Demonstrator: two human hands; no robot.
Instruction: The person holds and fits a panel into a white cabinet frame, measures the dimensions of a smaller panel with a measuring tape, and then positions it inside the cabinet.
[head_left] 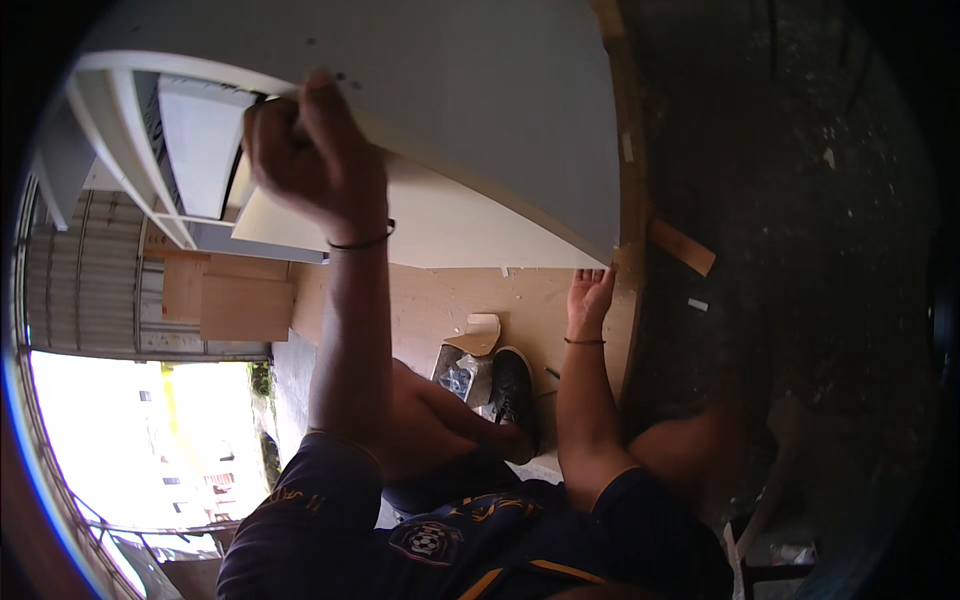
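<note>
A large white and grey cabinet point(490, 110) fills the upper part of the view, its open framed side point(130, 120) facing left. My left hand point(325, 165) is closed around the edge of its grey panel, thumb on the top face and fingers curled over the side. Below that edge runs a pale cream panel point(440, 215). At this panel's right corner is my right hand point(590, 298), palm turned up and fingers bent against the lower edge. The fingertips of the right hand are partly hidden by the corner. Each wrist wears a thin dark band.
Beneath lies a wooden board point(400, 300) with small scraps. My dark shoe point(513, 390) is beside a small box point(463, 372) holding a clear plastic bag. A wood strip point(683, 247) lies on the dark floor at right. Brown boards point(245, 305) lean at the left, near a bright opening.
</note>
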